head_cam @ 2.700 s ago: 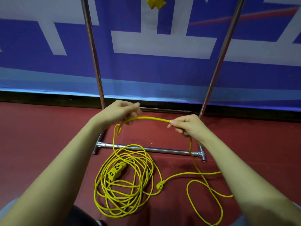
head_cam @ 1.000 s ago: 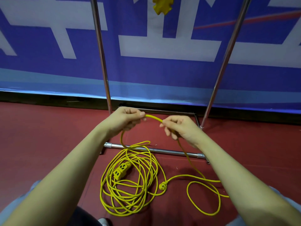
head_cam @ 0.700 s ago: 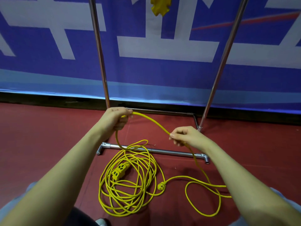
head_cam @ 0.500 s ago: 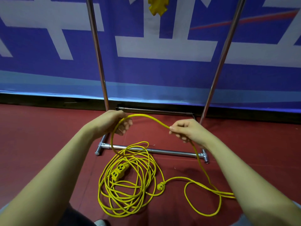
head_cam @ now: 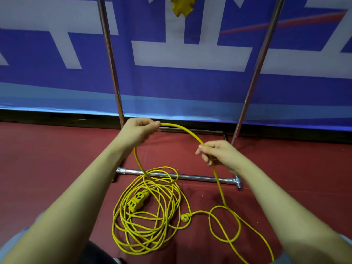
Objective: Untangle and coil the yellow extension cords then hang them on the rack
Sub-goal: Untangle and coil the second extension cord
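Observation:
A yellow extension cord [head_cam: 182, 129] arches between my two hands above the red floor. My left hand [head_cam: 140, 130] grips one end of the arch; a strand drops from it into the loose pile of cord [head_cam: 148, 221] on the floor. My right hand [head_cam: 217, 153] pinches the other end, and the cord runs down from it to a loop [head_cam: 224, 223] at the right. A yellow socket block [head_cam: 138, 201] lies on the pile, a small plug [head_cam: 184, 217] beside it. The metal rack [head_cam: 190, 177] stands just beyond the pile.
The rack's two upright poles [head_cam: 111, 60] rise in front of a blue and white banner [head_cam: 190, 60]. Something yellow [head_cam: 182, 5] hangs at the top edge between the poles. Red floor [head_cam: 47, 159] spreads to both sides.
Both hands keep hold of the cord. My left hand rose toward the left pole and my right hand dropped lower and to the right, lengthening the arch between them. The floor loop at the right shifted.

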A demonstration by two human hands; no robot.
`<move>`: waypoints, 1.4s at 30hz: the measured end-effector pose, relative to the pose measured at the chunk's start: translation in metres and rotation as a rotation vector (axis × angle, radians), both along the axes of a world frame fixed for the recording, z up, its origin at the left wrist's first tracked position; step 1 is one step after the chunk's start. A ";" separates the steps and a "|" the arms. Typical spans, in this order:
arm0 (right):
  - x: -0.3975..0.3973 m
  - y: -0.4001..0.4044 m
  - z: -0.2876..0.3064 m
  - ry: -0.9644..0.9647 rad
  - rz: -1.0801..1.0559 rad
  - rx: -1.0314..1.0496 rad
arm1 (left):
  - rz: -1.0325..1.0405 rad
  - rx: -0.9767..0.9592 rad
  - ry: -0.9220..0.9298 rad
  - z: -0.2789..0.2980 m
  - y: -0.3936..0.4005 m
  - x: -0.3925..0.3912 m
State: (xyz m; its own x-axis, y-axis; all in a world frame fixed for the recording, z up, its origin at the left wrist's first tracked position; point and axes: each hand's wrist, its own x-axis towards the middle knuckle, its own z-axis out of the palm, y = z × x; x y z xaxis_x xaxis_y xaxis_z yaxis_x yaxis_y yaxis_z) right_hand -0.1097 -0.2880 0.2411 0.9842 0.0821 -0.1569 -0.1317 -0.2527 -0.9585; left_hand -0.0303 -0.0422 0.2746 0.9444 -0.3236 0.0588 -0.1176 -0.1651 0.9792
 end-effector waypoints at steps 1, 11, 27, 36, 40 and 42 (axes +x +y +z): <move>-0.002 -0.005 -0.006 0.024 -0.009 -0.016 | -0.025 0.037 0.022 -0.002 0.004 0.002; 0.002 0.010 0.012 -0.097 0.065 -0.008 | -0.397 0.254 0.125 -0.009 -0.019 -0.015; -0.009 -0.013 -0.003 -0.007 -0.058 0.010 | -0.208 0.223 0.216 -0.020 -0.006 -0.005; 0.001 0.016 0.033 -0.172 0.016 -0.036 | -0.251 0.162 -0.124 0.000 -0.022 -0.022; 0.001 0.008 0.023 -0.138 0.049 -0.045 | -0.210 0.076 -0.100 0.001 -0.018 -0.019; 0.001 -0.002 0.013 -0.102 -0.006 -0.047 | -0.126 0.020 -0.085 -0.002 -0.012 -0.012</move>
